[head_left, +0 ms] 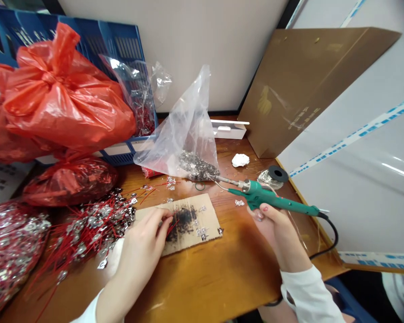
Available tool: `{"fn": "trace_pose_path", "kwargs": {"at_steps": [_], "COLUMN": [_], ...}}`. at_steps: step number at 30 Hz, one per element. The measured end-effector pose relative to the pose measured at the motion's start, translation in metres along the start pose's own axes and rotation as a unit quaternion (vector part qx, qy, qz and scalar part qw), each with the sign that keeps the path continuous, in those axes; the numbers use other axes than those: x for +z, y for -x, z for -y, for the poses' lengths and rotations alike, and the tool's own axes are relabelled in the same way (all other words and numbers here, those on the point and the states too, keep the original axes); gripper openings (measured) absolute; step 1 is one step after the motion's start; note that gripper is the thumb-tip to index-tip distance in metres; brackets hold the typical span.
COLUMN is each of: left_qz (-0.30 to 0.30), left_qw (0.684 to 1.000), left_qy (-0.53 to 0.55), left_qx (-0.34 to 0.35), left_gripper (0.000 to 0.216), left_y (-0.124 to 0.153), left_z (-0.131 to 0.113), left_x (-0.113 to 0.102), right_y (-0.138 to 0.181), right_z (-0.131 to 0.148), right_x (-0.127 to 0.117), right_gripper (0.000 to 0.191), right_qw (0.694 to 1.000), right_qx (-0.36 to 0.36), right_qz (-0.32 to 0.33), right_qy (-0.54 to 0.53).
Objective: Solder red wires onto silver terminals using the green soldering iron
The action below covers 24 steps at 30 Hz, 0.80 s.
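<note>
Soldering iron [272, 200] clamped in right grip [276, 235], red wire [171, 228] pinched in left grip [143, 242]

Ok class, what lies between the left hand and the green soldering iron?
In the head view: a scorched cardboard scrap carrying small metal tabs, and one loose tab on the wooden bench.

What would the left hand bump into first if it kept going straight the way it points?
Probably the black burnt patch on the piece of cardboard, right at the fingertips of the left hand. It may already be touching; depth is hard to tell.
</note>
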State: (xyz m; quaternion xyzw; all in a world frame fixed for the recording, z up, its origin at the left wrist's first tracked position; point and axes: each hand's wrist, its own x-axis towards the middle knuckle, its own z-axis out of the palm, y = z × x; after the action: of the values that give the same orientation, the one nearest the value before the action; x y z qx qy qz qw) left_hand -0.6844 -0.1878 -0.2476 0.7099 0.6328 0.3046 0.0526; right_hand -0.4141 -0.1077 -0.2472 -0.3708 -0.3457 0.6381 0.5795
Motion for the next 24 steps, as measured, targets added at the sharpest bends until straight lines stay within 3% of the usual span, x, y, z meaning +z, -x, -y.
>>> {"fn": "trace_pose_path", "kwargs": {"at_steps": [9, 17, 24], "left_qz": [0.031, 0.051, 0.078], "left_qw": [0.999, 0.998, 0.996], "left_qy": [0.009, -0.035, -0.037], "left_qx": [0.015, 0.028, 0.028], "left_gripper": [0.016, 0.018, 0.019], "left_y": [0.002, 0.005, 0.008], "left_z": [-0.008, -0.008, -0.012], "left_x": [0.009, 0.013, 0.013], "right_y": [-0.001, 0.006, 0.011], "right_z": [-0.002, 0.003, 0.006], "right_x": [-0.007, -0.030, -0.029], "right_gripper": [0.023, 0.020, 0.019], "right_qw": [0.987, 0.944, 0.932], "right_qx": [0.034, 0.037, 0.019], "right_qz": [0.072, 0.158, 0.177], "right_qy": [0.143, 0.286, 0.316]}}
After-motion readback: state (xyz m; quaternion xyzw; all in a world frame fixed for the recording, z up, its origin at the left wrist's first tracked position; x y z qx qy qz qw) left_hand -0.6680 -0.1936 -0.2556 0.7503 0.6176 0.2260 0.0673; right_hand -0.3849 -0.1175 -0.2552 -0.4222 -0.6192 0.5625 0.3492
